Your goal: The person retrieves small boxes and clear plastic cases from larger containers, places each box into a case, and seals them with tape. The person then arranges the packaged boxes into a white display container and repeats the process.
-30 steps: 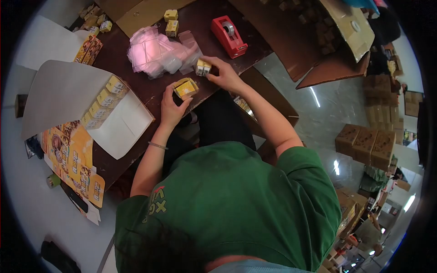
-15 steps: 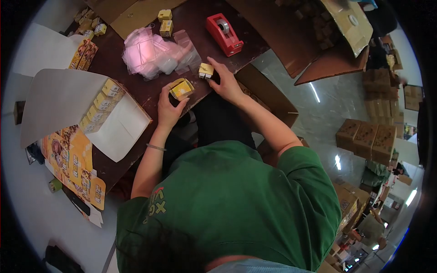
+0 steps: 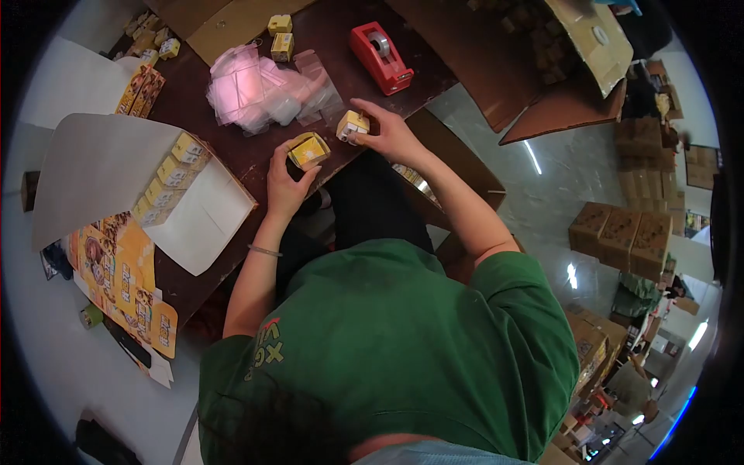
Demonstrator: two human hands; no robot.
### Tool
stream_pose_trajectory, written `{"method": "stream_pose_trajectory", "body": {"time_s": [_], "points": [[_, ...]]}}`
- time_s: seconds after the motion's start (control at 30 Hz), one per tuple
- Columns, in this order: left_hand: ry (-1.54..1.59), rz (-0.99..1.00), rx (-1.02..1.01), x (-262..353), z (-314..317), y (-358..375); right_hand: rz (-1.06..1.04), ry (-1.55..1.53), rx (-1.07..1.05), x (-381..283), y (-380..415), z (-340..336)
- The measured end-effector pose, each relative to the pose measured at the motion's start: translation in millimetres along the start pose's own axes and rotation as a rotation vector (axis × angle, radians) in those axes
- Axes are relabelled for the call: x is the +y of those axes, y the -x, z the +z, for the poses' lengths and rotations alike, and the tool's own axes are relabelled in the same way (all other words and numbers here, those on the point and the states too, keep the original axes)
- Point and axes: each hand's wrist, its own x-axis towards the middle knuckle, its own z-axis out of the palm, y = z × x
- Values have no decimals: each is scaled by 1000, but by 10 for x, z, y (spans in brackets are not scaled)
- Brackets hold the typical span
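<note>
My left hand (image 3: 287,183) is closed around a small yellow box (image 3: 309,150) at the table's front edge; a clear film seems to surround this box. To its right, my right hand (image 3: 387,136) grips a small yellow and white box (image 3: 353,125) between thumb and fingers. A heap of clear plastic sleeves (image 3: 260,89) lies on the dark table beyond my hands. Two more small yellow boxes stand behind the heap, the nearer yellow box (image 3: 282,47) upright. At the left, an open white-lined carton (image 3: 213,221) holds a row of small boxes (image 3: 172,177).
A red tape dispenser (image 3: 380,58) stands on the table at the back right. Below the right edge is an open brown carton (image 3: 457,159), with a larger carton (image 3: 465,54) beyond it. Stacked cartons (image 3: 620,232) stand on the floor at the right.
My right hand has closed on its small box and tilted it, with thumb and fingers now gripping its sides. My left hand stays nearly still with its box.
</note>
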Motion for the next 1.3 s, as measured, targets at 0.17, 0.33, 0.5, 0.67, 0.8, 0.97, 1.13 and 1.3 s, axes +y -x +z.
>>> {"method": "stream_pose_trajectory", "body": {"time_s": [0.17, 0.33, 0.5, 0.67, 0.8, 0.97, 1.13, 1.3], "points": [[27, -3, 5, 36, -17, 14, -355, 597, 190, 25, -7, 131], [18, 32, 7, 88, -37, 6, -277, 466, 126, -84, -141, 129], [12, 2, -2, 8, -16, 29, -56, -249, -174, -772, -349, -38], [-89, 3, -44, 17, -30, 23, -334, 395, -442, -993, -317, 167], [-75, 13, -41, 50, -26, 15, -497, 311, -245, -706, -266, 256], [-64, 62, -23, 134, -46, -18, 65, -223, -199, -442, -241, 260], [-52, 39, -8, 123, -25, -15, 319, -559, -166, -335, -180, 473], [-26, 11, -59, 128, -60, -9, 86, -273, -39, -280, -220, 601]]}}
